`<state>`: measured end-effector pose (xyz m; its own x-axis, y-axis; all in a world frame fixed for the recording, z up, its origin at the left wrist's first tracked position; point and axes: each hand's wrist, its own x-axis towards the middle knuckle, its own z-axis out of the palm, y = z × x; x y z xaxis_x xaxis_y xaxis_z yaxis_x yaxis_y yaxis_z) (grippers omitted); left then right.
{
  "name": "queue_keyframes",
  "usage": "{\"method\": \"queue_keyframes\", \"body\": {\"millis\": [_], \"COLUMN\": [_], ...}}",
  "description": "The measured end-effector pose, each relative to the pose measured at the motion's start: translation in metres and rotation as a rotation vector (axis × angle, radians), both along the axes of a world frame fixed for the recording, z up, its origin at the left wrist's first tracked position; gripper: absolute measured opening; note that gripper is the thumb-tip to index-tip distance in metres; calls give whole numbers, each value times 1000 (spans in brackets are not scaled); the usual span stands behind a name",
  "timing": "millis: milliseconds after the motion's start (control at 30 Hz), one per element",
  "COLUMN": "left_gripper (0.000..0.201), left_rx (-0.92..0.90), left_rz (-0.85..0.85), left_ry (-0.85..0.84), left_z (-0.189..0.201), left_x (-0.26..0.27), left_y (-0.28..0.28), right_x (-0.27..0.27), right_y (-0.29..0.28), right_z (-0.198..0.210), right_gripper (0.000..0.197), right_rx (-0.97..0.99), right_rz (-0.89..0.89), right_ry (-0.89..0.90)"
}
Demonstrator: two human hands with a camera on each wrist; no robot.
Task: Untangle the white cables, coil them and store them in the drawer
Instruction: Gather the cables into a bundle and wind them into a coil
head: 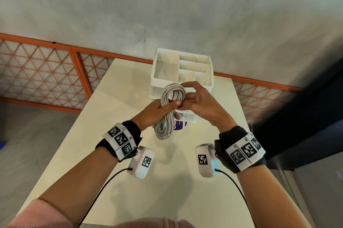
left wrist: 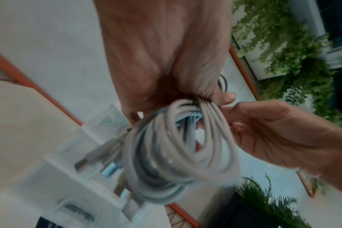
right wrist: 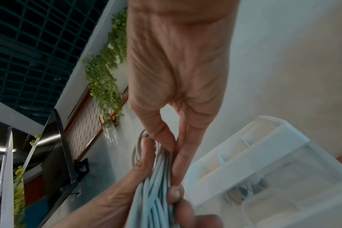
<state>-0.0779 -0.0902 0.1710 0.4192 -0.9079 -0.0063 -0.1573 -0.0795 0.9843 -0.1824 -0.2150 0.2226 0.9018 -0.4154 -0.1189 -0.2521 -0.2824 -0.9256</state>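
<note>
A white cable coil (head: 165, 127) hangs above the cream table (head: 118, 108), bunched into long loops. My left hand (head: 171, 106) grips the coil around its middle. My right hand (head: 185, 95) pinches the upper loop from the right, just in front of the white drawer organizer (head: 155, 71). In the left wrist view the coil (left wrist: 176, 154) fills the centre, held by my left hand (left wrist: 182, 106), with the right hand (left wrist: 273, 134) beside it and grey plugs (left wrist: 88, 160) hanging at the left. In the right wrist view my right hand (right wrist: 174, 148) pinches the strands (right wrist: 156, 192).
The organizer's top tray has several open compartments, and a translucent drawer (head: 185, 116) sits below it with small items inside. A purple label (head: 179, 125) lies under the coil. An orange lattice fence (head: 46, 71) runs behind the table. A dark panel (head: 306, 116) stands at the right.
</note>
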Motion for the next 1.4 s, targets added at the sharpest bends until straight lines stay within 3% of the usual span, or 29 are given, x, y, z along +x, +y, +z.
{"method": "queue_keyframes", "body": {"millis": [133,233,300,367,467,533,667,833,967,1067,1100,1200,1267,1333,1400], "left_gripper": [28,37,44,40,29,28,23,13,12,7,5,34,35,17,26], "left_rx": [-104,-183,-207,-237,-262,-254,-209,-165,-164,-157,-159,-271,-347,-348,-336], "left_rz": [87,149,178,179,135,104,54,-6,27,50,47,15,8,22,96], "left_ry": [149,286,335,369,484,501,318,161,177,249,289,599,747,758,759], "left_z": [1,2,1,2,4,6,10,19,19,13,11,11,15,16,14], "left_x": [-1,0,1,-1,-2,0,5,7,10,11,12,21,28,29,26], "left_y": [-2,-4,-7,-10,-14,-14,-9,-7,-7,-7,-7,-4,0,0,-1], "right_x": [5,4,6,11,13,11,8,6,5,9,11,13,11,9,10], "right_y": [3,6,11,15,14,9,6,6,15,22,24,23,23,23,24], "right_z": [-9,-23,-33,-41,-43,-42,-34,-37,-37,-42,-45,-53,-57,-61,-64], "right_gripper": [51,88,94,84,85,65,28,6,9,16,18,18,22,23,22], "right_rx": [-96,107,176,202,267,231,160,248,355,278,248,180,182,209,227], "right_rz": [14,-10,41,94,91,155,244,277,228,110,78,62,101,118,139], "right_ry": [60,67,88,80,95,138,248,223,160,147,151,211,235,248,249]}}
